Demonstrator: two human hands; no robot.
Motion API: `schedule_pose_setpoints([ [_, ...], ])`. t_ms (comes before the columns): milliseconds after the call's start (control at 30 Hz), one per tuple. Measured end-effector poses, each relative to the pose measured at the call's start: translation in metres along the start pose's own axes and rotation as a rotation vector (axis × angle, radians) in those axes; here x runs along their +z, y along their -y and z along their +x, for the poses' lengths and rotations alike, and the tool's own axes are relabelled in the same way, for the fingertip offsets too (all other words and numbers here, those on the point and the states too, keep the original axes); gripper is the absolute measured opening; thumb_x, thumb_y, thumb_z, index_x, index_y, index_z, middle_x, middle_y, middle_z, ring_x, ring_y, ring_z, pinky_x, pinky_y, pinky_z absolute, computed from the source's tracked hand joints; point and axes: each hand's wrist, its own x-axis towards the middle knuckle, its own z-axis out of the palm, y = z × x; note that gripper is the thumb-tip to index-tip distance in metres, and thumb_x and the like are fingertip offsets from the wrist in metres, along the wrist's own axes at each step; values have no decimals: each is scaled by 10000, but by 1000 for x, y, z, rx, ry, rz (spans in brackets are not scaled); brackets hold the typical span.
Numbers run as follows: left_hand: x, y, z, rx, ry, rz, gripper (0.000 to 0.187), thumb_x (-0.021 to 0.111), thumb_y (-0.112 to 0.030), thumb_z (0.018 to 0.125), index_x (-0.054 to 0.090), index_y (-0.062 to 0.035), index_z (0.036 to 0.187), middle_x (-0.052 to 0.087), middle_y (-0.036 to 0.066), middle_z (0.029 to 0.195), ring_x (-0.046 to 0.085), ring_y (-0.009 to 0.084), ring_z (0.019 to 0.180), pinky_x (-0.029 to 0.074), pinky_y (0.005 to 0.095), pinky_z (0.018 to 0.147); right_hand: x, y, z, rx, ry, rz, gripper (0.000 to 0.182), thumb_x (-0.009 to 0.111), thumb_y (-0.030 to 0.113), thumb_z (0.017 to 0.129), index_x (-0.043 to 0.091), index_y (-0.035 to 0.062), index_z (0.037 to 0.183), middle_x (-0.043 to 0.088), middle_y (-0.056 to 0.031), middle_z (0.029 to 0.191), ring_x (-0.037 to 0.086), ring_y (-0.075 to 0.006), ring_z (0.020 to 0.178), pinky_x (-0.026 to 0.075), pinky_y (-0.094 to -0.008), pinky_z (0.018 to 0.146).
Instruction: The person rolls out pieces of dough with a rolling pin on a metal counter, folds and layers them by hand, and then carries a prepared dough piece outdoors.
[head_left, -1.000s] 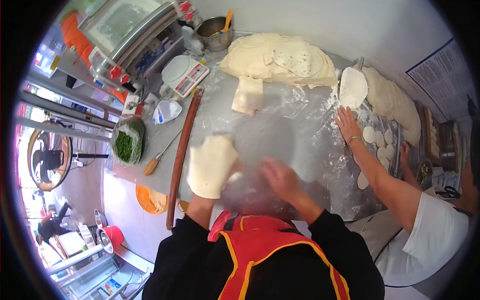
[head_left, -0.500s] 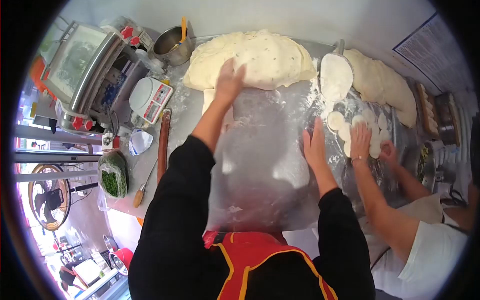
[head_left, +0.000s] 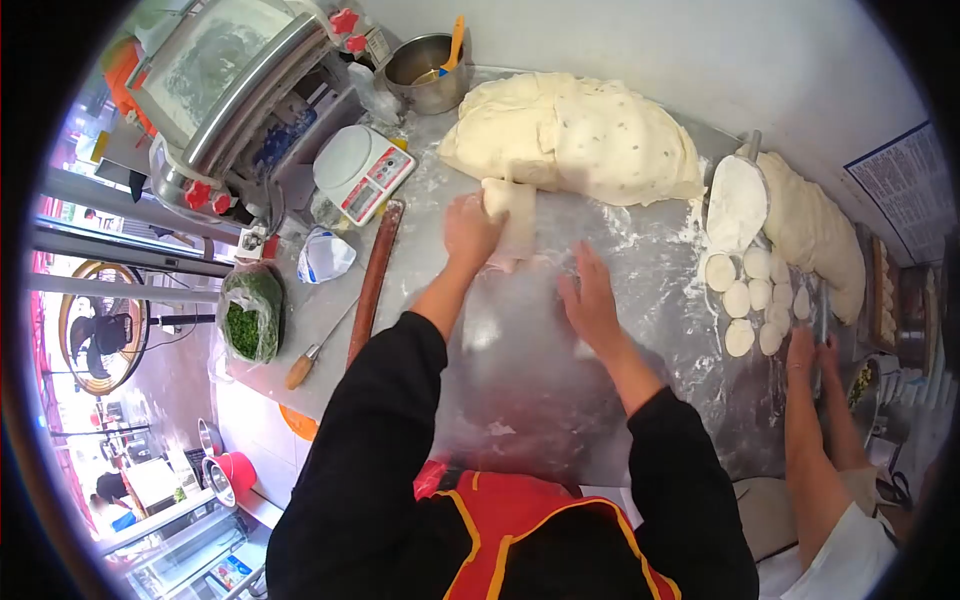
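Note:
A large mound of pale dough with green flecks lies at the back of the metal table. From its front edge a thin dough strip runs toward me over the tabletop. My left hand is closed around a lump of dough beside that strip, just in front of the mound. To the right of the strip, my right hand is held over the table with fingers stretched out and nothing in it.
A kitchen scale, a brown rolling stick, a wooden-handled tool and bagged chopped greens stand left. Right are a flour scoop, small dough rounds, a second dough mass and a co-worker's hands.
My left hand has come off the mound's top and now grips dough at its front edge. My right hand has moved left relative to the table. The co-worker's hands have left the rounds.

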Motion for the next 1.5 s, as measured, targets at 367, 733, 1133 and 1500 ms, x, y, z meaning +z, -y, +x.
schedule_pose_setpoints([
  [367, 1, -37, -4, -2, 322, -565, 430, 662, -177, 839, 592, 39, 1204, 673, 145, 1076, 643, 182, 941, 496, 307, 837, 44, 61, 78, 583, -184, 1077, 420, 538, 255, 973, 513, -13, 1296, 589, -147, 1248, 564, -277, 1182, 465, -376, 968],
  [733, -3, -20, -48, -128, 165, -835, 299, 512, -134, 932, 617, 54, 1139, 676, 115, 1024, 628, 160, 937, 487, 293, 837, -14, -21, 37, 840, -131, 1704, 455, 586, 74, 901, 441, 8, 1327, 576, -126, 1230, 562, -305, 1149, 464, -454, 987],
  [1133, 11, -36, -151, 99, 693, -161, 563, 637, -256, 881, 455, 34, 1328, 622, 232, 1177, 624, 367, 1049, 490, 452, 890, -44, 8, -104, 1049, 323, 892, 363, 567, 225, 952, 506, -10, 1223, 586, -158, 1230, 638, -274, 999, 538, -419, 789],
  [1500, 86, -25, -203, 586, 199, 104, 601, 424, -271, 945, 309, 10, 1465, 286, 214, 1532, 232, 328, 1445, 152, 492, 1174, 8, -1, -108, 177, 96, -165, 594, 316, 377, 1009, 291, 9, 1475, 259, -212, 1536, 196, -368, 1440, 60, -585, 1143],
])
